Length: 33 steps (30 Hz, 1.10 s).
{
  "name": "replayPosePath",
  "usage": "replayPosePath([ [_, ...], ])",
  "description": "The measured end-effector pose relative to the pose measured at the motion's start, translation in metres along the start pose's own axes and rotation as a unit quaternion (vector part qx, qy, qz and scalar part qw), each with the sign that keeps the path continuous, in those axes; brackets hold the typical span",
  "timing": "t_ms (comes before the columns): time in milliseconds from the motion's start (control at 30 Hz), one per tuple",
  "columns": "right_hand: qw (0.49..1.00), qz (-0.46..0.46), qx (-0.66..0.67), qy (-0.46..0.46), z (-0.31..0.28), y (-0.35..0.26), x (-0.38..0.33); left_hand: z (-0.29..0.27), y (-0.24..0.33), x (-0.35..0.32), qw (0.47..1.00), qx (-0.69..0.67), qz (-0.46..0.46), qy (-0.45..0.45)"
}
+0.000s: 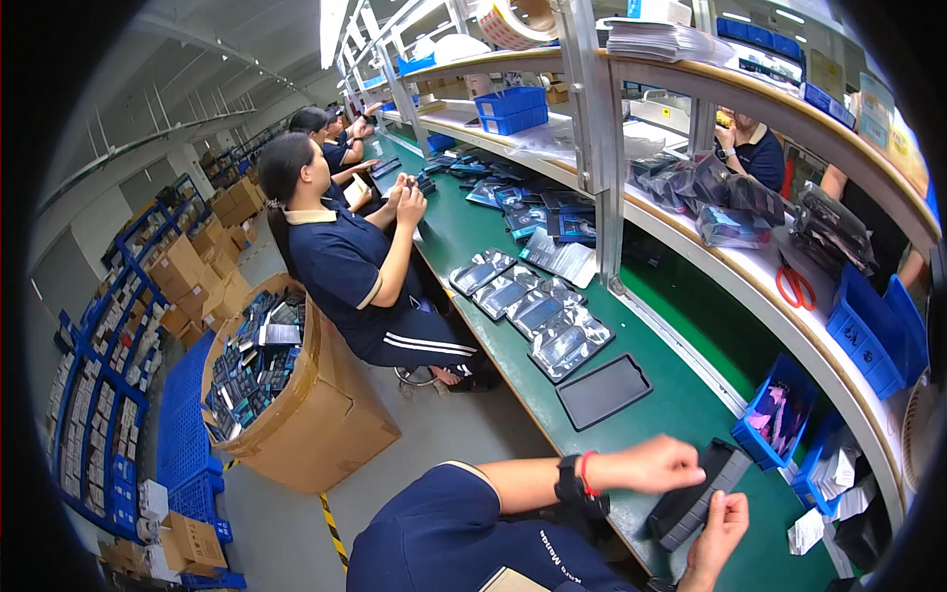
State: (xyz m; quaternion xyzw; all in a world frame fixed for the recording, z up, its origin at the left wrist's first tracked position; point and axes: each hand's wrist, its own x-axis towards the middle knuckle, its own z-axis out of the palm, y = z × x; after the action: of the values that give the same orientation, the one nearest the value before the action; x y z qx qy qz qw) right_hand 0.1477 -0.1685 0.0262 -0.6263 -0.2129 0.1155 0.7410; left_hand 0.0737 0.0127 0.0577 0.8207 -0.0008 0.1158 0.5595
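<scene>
My left hand, with a black watch and a red band on the wrist, is closed over the near end of a stack of black flat trays lying on the green bench. My right hand comes up from the lower edge and pinches the stack's right side with its fingertips. The top tray sticks out beyond my left hand. Whatever lies under the stack is hidden.
A single black tray lies further up the bench, then a row of silver bags. Blue bins stand to the right, and red scissors lie on the shelf. Seated co-workers work beyond me. A round cardboard bin stands on the floor.
</scene>
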Motion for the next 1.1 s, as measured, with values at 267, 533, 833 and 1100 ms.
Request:
replayPosePath([
  [267, 1.0, -0.009, 0.026, 0.0, 0.014, -0.006, 0.003, 0.026, 0.002, 0.015, 0.997, -0.038, 0.062, 0.011],
  [533, 0.972, 0.109, -0.01, 0.208, -0.049, -0.051, -0.008, 0.029, -0.044, 0.027, 0.991, 0.125, -0.01, 0.055],
  [833, 0.987, 0.068, -0.071, 0.127, -0.071, -0.044, -0.016, -0.03, -0.073, 0.025, 0.96, 0.279, 0.007, -0.02],
  [1100, 0.995, -0.033, -0.07, 0.06, -0.006, -0.02, -0.018, 0.05, 0.025, 0.019, 0.993, 0.01, 0.107, -0.042],
])
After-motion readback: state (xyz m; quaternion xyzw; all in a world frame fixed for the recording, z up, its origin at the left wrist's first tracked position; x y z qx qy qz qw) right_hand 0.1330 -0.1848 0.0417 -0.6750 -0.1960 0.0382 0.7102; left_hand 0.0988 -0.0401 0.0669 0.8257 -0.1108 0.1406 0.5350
